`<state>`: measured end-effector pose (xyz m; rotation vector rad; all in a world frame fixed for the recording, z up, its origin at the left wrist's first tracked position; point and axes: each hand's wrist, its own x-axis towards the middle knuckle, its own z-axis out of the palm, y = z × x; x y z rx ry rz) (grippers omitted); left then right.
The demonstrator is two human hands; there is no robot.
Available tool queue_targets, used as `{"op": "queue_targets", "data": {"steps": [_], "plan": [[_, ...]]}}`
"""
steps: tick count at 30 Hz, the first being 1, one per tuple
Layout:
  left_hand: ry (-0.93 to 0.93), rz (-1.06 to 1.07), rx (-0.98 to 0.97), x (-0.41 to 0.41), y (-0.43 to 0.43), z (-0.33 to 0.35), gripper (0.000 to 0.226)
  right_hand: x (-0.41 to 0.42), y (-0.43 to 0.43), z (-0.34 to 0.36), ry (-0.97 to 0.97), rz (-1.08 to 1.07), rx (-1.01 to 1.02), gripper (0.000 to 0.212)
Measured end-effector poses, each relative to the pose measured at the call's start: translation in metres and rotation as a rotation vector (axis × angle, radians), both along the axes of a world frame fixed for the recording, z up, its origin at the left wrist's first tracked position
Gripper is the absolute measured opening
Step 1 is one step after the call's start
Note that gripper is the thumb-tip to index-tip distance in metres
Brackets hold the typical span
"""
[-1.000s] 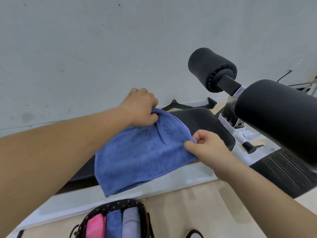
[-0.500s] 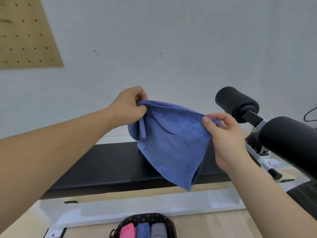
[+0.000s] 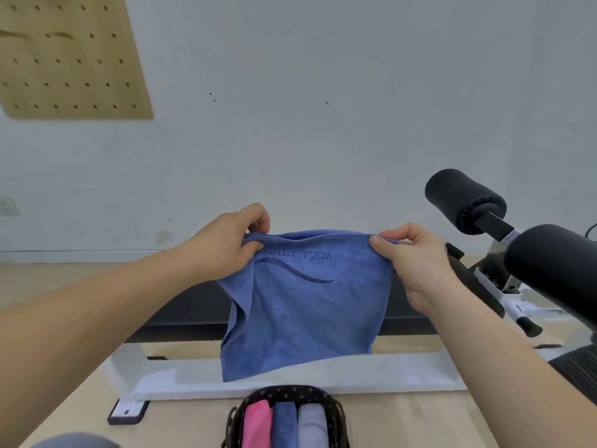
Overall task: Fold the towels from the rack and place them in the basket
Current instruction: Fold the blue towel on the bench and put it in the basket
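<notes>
You pinch the blue towel point(image 3: 307, 312) by its top corners, left grip point(image 3: 226, 244) and right grip point(image 3: 416, 257) each closed on an edge, so it hangs flat mid-frame above the basket point(image 3: 287, 390) at the bottom edge, probably squared for another fold.

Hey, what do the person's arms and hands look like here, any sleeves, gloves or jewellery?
The left forearm and right forearm are bare, with no sleeves in view. The left hand and right hand wear no gloves, rings, watch or wristband. The right thumbnail looks short and unpainted.
</notes>
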<state>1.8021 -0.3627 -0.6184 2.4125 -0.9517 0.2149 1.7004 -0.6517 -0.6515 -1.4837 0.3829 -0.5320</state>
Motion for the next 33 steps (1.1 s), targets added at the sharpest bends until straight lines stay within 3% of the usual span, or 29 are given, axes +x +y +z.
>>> {"op": "queue_targets", "data": {"steps": [6, 15, 21, 25, 27, 33], "plan": [[0.0, 0.014, 0.066, 0.007, 0.008, -0.003, 0.025, 0.007, -0.003, -0.012, 0.079, 0.089, 0.026, 0.015], [0.086, -0.003, 0.192, 0.014, 0.001, -0.024, 0.006, 0.012, -0.015, -0.022, 0.015, -0.041, 0.086, 0.012], [0.12, -0.028, 0.309, 0.011, -0.008, -0.028, 0.024, 0.012, -0.024, -0.031, 0.034, -0.219, -0.09, 0.011], [0.109, -0.031, 0.461, 0.009, -0.011, -0.036, 0.025, 0.013, -0.024, -0.036, 0.022, -0.186, 0.003, 0.009], [0.155, -0.015, 0.405, 0.011, -0.006, -0.041, 0.022, 0.012, -0.025, -0.037, 0.007, -0.167, 0.067, 0.01], [0.353, 0.124, -0.011, 0.018, 0.014, -0.049, 0.011, 0.008, -0.034, -0.042, 0.022, -0.1, 0.162, 0.02]]}}
